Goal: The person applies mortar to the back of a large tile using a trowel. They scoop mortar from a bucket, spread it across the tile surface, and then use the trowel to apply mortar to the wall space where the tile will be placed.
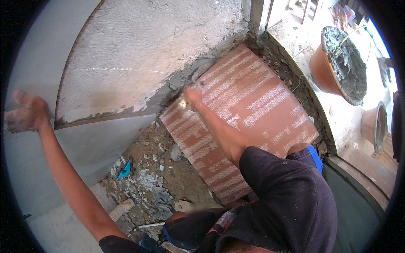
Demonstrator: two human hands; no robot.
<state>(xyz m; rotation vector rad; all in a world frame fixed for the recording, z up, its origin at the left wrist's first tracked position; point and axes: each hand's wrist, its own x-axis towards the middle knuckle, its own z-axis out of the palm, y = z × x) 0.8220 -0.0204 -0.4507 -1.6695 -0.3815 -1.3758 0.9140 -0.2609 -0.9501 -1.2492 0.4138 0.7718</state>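
Right hand (193, 96): curling by the upper-left edge of a reddish-brown tile (265, 107); I cannot tell whether it is gripping anything.
Tile: resting in front of me near the wall (126, 46), its ribbed, white-streaked face showing.
Left hand (28, 111): reaching out at a grey panel (38, 63), fingers bending; its grip I cannot tell.
Buckets (322, 69): standing at right, the larger holding mortar (354, 78).

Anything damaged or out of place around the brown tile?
Yes: a bright blue scrap lies among loose rubble beside the brown tile, its colour standing out; the white wall looks ragged along its base, smeared with grey mortar.
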